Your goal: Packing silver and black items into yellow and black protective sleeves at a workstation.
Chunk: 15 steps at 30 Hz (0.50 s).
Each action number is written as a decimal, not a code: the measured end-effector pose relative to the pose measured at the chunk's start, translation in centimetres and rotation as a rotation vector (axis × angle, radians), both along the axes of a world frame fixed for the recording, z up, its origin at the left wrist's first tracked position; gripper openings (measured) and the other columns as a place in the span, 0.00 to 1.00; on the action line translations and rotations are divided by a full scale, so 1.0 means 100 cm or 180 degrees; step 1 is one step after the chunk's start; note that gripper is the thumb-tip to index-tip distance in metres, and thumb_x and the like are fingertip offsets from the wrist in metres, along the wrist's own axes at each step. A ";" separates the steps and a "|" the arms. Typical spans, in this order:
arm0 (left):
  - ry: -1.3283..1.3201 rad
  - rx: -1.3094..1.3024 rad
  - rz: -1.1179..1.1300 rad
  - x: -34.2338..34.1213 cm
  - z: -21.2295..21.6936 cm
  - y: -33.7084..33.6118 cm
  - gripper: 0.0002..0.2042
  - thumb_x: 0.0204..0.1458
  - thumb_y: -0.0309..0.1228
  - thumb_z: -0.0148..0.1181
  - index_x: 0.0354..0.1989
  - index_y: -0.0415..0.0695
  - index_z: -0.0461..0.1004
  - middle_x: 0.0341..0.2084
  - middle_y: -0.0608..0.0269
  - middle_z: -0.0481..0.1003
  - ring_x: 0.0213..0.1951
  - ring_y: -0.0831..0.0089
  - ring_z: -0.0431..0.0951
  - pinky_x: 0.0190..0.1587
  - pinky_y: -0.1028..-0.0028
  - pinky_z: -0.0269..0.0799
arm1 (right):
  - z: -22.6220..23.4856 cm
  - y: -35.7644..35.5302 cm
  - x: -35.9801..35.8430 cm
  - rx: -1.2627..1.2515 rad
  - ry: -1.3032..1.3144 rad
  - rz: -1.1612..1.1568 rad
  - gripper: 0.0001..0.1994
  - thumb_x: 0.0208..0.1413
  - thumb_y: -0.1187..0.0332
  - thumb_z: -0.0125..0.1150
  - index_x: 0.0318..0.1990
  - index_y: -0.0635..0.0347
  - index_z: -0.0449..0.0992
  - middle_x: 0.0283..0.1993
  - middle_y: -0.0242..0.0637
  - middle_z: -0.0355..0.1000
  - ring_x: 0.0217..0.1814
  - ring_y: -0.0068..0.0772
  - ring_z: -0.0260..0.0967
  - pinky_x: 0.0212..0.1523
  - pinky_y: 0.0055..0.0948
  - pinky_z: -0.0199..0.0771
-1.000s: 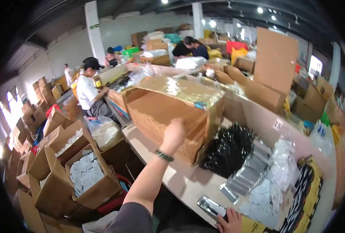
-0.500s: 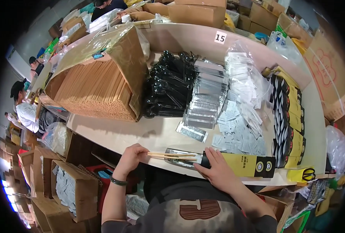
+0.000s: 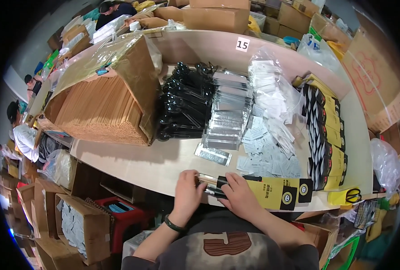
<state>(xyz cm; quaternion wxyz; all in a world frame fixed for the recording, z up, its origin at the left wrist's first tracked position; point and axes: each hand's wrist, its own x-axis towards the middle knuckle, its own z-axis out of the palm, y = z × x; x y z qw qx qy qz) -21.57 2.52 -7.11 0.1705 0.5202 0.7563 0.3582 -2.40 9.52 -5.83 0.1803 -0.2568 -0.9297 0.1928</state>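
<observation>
At the table's front edge, my left hand (image 3: 188, 191) is closed round the outer ends of wooden chopsticks (image 3: 207, 179), with a silver packet beside them. The chopsticks run into the mouth of a yellow and black paper sleeve (image 3: 265, 191). My right hand (image 3: 239, 192) grips that sleeve near its black open end, thumb towards me and fingers across the top. Part of a second yellow and black sleeve (image 3: 304, 189) shows behind the first. Just beyond my hands lies a single silver packet (image 3: 212, 155). Fingers hide the chopstick tips.
A cardboard box (image 3: 139, 81) of tightly packed tan strips stands at left. Rightward follow black plastic spoons (image 3: 184, 101), stacked silver packets (image 3: 229, 114), white paper packets (image 3: 269, 148) and piled sleeves (image 3: 330, 139). Scissors (image 3: 353, 195) lie at the right edge. Several people sit far left.
My left hand has moved right, close to my right hand. The chopsticks and silver packet have slid farther into the sleeve. The whole view has shifted slightly.
</observation>
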 end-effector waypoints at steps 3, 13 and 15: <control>-0.0166 0.0030 -0.0678 0.023 0.001 -0.004 0.24 0.47 0.21 0.64 0.54 0.37 0.65 0.49 0.43 0.68 0.53 0.46 0.70 0.57 0.59 0.67 | -0.003 0.002 -0.006 0.0014 0.0082 -0.0030 0.20 0.40 0.69 0.71 0.41 0.63 0.71 0.58 0.57 0.65 0.63 0.58 0.62 0.61 0.48 0.65; -0.1010 -0.0683 -0.1107 -0.011 0.036 -0.001 0.37 0.49 0.33 0.69 0.66 0.38 0.57 0.55 0.45 0.68 0.52 0.52 0.74 0.56 0.58 0.71 | 0.014 0.009 0.003 -0.0004 0.0014 0.0083 0.33 0.36 0.68 0.72 0.56 0.53 0.71 0.52 0.50 0.67 0.59 0.54 0.64 0.58 0.47 0.64; 0.1564 0.0342 -0.1124 -0.012 0.045 -0.001 0.37 0.47 0.34 0.68 0.67 0.42 0.59 0.52 0.46 0.69 0.50 0.53 0.75 0.58 0.58 0.69 | 0.007 0.012 0.008 -0.0209 -0.0135 0.0227 0.35 0.38 0.67 0.72 0.60 0.45 0.70 0.50 0.48 0.67 0.53 0.53 0.67 0.52 0.50 0.66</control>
